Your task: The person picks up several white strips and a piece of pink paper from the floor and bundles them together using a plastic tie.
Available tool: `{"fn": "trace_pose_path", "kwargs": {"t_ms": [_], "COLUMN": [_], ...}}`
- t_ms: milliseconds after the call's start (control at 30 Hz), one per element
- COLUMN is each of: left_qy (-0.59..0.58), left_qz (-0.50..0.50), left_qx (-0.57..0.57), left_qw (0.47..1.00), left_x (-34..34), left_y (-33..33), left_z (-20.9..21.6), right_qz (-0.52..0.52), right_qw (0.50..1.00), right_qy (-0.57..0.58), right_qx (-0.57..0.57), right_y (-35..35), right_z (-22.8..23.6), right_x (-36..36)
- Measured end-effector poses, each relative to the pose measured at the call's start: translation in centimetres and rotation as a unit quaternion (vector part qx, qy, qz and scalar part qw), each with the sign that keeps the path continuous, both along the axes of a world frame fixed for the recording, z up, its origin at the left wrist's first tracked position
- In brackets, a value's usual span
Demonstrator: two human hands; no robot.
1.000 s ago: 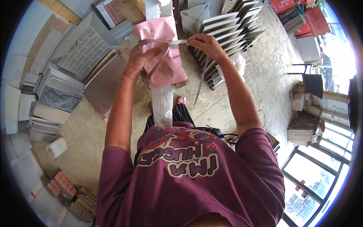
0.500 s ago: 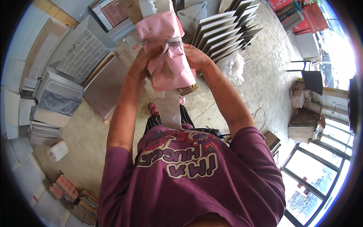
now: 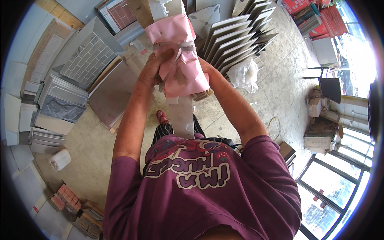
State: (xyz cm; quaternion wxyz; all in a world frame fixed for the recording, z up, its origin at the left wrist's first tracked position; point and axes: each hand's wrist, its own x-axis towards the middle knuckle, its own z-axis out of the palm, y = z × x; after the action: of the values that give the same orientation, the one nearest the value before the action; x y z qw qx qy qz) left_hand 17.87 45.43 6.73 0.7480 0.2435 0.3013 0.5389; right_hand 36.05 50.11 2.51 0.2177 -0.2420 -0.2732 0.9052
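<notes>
A long slab wrapped in pink paper point(image 3: 181, 56) stands upright in front of me, its pale lower end point(image 3: 185, 118) bare below the wrap. A strip of clear tape point(image 3: 180, 46) runs across the pink paper. My left hand point(image 3: 152, 69) grips the left side of the wrapped part. My right hand point(image 3: 204, 66) is mostly hidden behind the paper's right edge and holds that side.
A rack of grey tiles on edge point(image 3: 240, 36) stands just behind the slab. Tile sample boards point(image 3: 90, 60) and stacked tiles point(image 3: 60, 108) lie at the left. Crumpled plastic point(image 3: 245, 74), a roll point(image 3: 60, 159), cardboard boxes point(image 3: 320, 132) and a chair point(image 3: 330, 86) sit on the floor.
Both hands have come together on the pink wrap; the right hand, earlier out at the tape's end, now presses against the paper. The package sits higher and closer.
</notes>
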Motion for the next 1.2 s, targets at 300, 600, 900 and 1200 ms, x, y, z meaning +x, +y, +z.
{"fn": "trace_pose_path", "kwargs": {"t_ms": [300,600,900,1200], "left_qy": [0.08,0.163,0.271,0.412], "left_qz": [0.113,0.134,0.067,-0.134], "left_qx": [0.01,0.07,0.087,0.053], "left_qw": [0.99,0.975,0.956,0.9], "left_x": [-0.3,0.4,-0.8,-3.2], "left_y": [-0.2,0.6,0.9,0.7], "left_z": [-0.7,-1.8,-1.5,-2.3], "right_qz": [-0.06,-0.139,-0.15,-0.118], "right_qw": [0.984,0.876,0.812,0.663], "right_qy": [-0.117,-0.342,-0.428,-0.559], "right_qx": [0.116,0.31,0.368,0.484], "right_y": [1.1,0.4,0.5,1.1], "right_z": [5.8,6.1,5.4,8.4], "right_x": [1.4,-1.5,-1.3,-0.5]}}
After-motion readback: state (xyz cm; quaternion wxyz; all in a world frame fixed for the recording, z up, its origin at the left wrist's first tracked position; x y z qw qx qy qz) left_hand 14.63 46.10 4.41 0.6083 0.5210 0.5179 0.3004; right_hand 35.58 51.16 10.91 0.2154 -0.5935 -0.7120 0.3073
